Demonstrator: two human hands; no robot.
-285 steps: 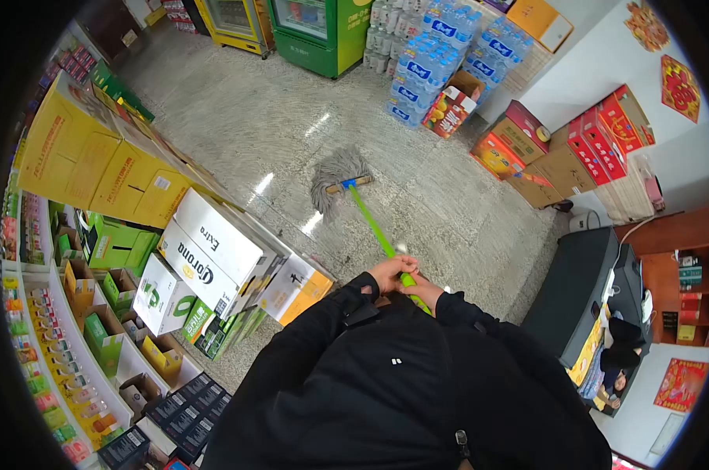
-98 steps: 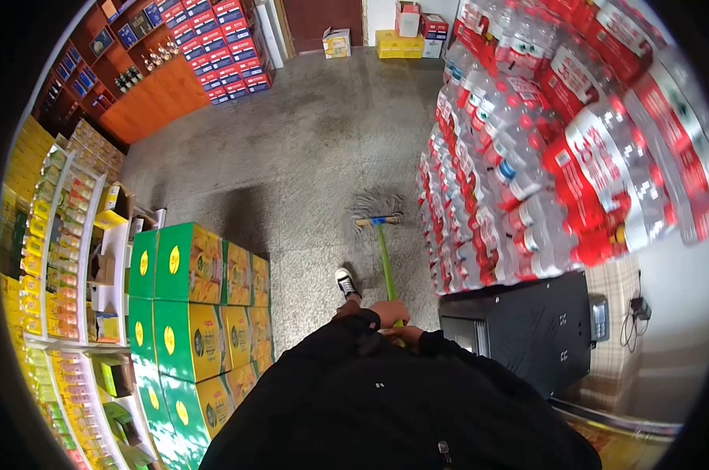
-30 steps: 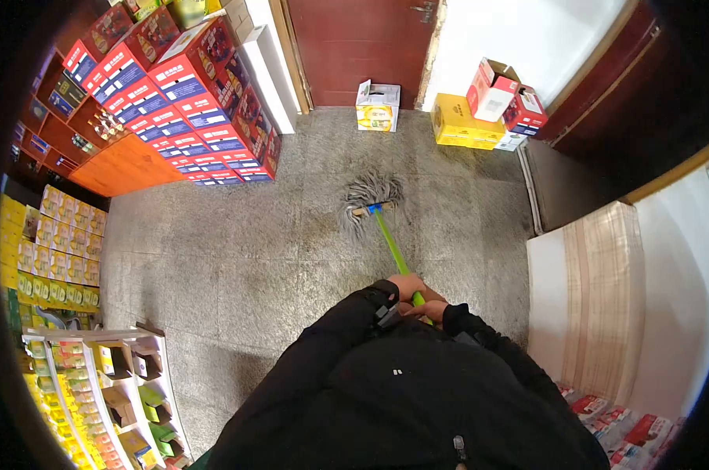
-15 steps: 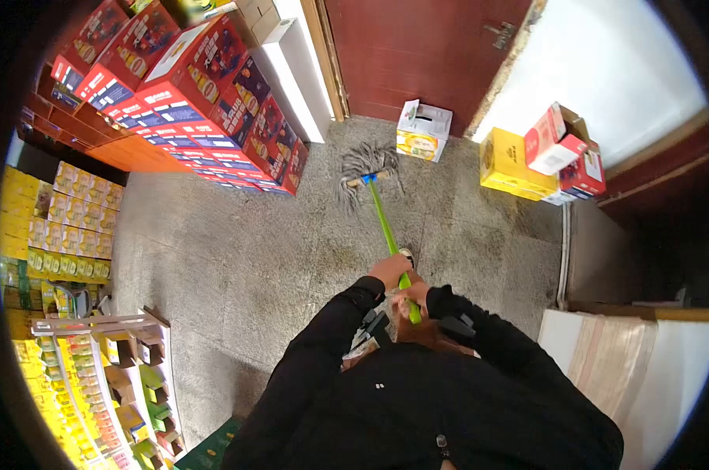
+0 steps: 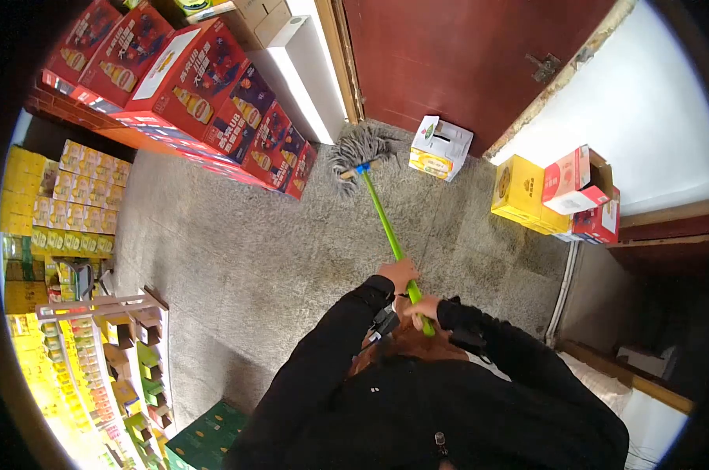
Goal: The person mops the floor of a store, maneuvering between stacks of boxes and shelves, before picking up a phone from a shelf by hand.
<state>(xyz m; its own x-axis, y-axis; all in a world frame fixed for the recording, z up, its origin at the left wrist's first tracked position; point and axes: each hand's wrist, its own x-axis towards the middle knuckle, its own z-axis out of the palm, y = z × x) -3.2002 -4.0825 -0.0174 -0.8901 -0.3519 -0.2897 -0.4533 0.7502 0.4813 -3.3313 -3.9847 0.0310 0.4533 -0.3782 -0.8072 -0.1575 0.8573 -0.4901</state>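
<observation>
A string mop (image 5: 360, 157) with grey strands and a blue joint rests on the grey floor, close to the foot of the red door. Its bright green handle runs back toward my body. My left hand (image 5: 399, 274) is wrapped round the handle partway down. Nearer to me, my right hand (image 5: 423, 311) grips the same handle close to its upper end. Both hands are closed, and the palms are hidden from view.
Stacked red beer boxes (image 5: 213, 110) stand left of the mop. A white carton (image 5: 440, 149) sits before the red door (image 5: 464, 63). Yellow and red boxes (image 5: 519, 192) line the right wall. At lower left are a stocked shelf rack (image 5: 147, 376) and a green box (image 5: 213, 435).
The mop head has shifted slightly left, closer to the red boxes and the door frame. My hands stay closed on the handle. The whole view has turned a little.
</observation>
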